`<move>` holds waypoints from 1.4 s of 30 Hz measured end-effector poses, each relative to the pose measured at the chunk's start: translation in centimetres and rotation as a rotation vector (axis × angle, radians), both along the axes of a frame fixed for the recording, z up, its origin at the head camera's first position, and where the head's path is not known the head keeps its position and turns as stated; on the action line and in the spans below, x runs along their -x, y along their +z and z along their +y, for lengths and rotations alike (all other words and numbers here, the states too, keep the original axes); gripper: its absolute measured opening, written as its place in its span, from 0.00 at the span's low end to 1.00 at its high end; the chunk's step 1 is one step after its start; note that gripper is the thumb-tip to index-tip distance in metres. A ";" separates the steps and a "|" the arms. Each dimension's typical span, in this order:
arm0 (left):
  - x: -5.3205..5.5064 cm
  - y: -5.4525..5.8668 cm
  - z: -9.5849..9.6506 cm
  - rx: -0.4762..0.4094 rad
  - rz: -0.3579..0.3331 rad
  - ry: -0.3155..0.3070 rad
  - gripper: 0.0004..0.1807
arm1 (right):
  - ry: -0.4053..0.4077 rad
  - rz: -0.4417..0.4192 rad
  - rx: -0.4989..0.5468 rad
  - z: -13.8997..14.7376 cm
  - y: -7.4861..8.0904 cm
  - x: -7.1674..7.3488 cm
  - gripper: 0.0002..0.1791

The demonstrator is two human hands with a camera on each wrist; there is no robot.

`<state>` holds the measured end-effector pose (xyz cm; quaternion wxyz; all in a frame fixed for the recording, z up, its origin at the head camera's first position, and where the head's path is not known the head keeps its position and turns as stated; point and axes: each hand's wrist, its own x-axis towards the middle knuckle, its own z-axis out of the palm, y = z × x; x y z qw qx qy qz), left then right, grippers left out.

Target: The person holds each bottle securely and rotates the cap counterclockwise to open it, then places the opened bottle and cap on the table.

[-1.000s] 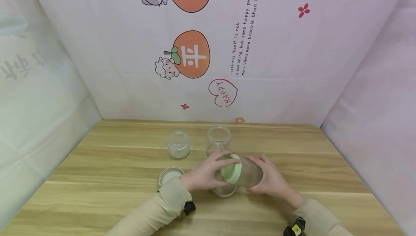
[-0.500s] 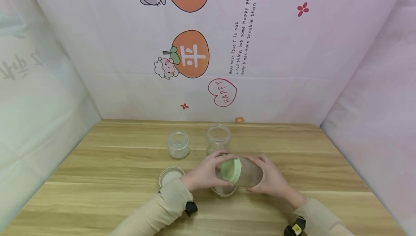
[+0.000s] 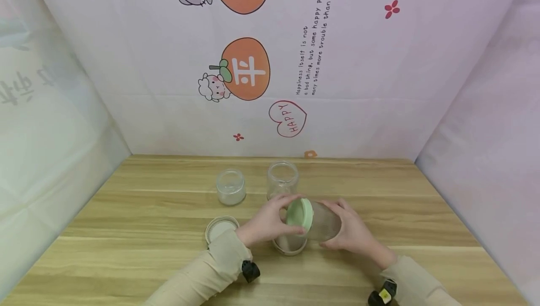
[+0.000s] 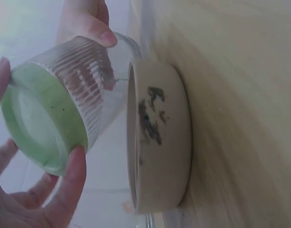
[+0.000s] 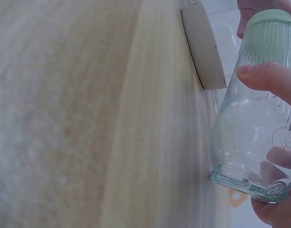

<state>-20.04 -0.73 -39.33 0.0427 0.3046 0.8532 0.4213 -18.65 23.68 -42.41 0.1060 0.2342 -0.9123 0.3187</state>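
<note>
A clear ribbed glass jar [image 3: 325, 222] lies tilted on its side in the air, its green lid [image 3: 300, 217] facing left. My right hand [image 3: 354, 231] grips the jar's body, thumb on the near side in the right wrist view [image 5: 271, 80]. My left hand [image 3: 266, 221] holds the green lid by its rim, with thumb and fingers spread around the edge in the left wrist view. The lid sits on the jar's mouth. Below the hands, a cream round lid [image 4: 164, 137] with dark smudges rests on the table, partly hidden in the head view [image 3: 291, 246].
A short glass jar [image 3: 231, 188] and a taller glass jar [image 3: 282, 179] stand uncapped towards the back of the wooden table [image 3: 147, 212]. Another cream round lid [image 3: 221, 227] lies by the left wrist, partly covered by the sleeve. Printed cloth walls [image 3: 358, 123] enclose the table.
My left fingers have shifted from across the green lid's face back to its rim, leaving more of the lid showing. The jar and right hand stay nearly in place.
</note>
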 end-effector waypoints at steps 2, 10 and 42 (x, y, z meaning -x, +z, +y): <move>0.0 0.0 0.1 0.014 0.013 0.018 0.43 | 0.003 -0.007 0.007 0.0 0.0 0.0 0.52; 0.1 -0.1 0.1 0.014 0.026 0.009 0.45 | -0.015 -0.011 0.009 0.1 0.0 0.0 0.52; 0.4 -0.4 -0.2 -0.130 -0.118 -0.106 0.49 | -0.029 -0.033 0.021 0.3 0.0 0.0 0.52</move>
